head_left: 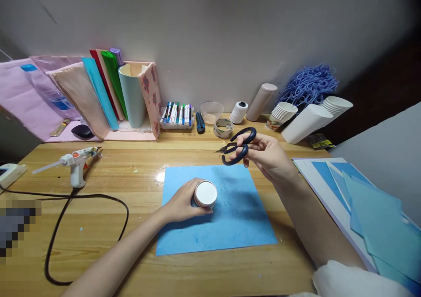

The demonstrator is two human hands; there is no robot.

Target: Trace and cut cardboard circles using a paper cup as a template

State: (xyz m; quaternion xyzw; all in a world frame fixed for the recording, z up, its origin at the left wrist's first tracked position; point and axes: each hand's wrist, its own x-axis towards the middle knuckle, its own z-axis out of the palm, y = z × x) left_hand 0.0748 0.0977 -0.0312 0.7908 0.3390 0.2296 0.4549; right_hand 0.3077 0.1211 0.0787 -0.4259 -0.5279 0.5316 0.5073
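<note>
The single view comes from the person's head, on the near side of the blue paper sheet [237, 218], facing forward and slanting down across it. The sheet sits just below the middle of the picture, close enough that both forearms reach in from the lower edge. On the sheet, the white round end of the paper cup [206, 192] is seen from above. The wide lens takes in the glue gun [77, 170] left of the sheet, the coloured papers [375, 213] right of it, and the wall [204, 38] beyond it.
</note>
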